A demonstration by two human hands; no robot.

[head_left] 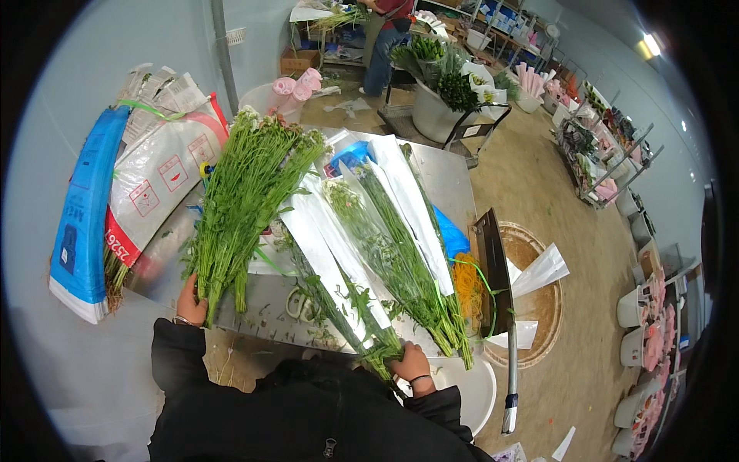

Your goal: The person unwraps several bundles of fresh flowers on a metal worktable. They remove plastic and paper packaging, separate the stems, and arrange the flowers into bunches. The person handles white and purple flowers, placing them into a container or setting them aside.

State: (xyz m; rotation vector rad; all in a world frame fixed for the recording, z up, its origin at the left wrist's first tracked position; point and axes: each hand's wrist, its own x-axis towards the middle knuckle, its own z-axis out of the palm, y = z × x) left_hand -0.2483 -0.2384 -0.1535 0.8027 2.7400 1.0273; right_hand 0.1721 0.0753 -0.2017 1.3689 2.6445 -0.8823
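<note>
A large loose bunch of leafy green flower stems, with small pale blossoms at its far end, lies across the left of the metal table. My left hand is closed around the cut ends at its near left edge. My right hand grips the stem ends of a flower bunch in a white-and-clear sleeve, at the table's front edge. Right beside that lies a second sleeved bunch. Scissors with pale handles rest between my hands among scattered leaf bits.
Bundles in blue and white sacking stand at the left. A long-handled cutter blade flanks the table's right edge, near orange strings and a round tub. A white basin sits below. Beyond are a cart and a person.
</note>
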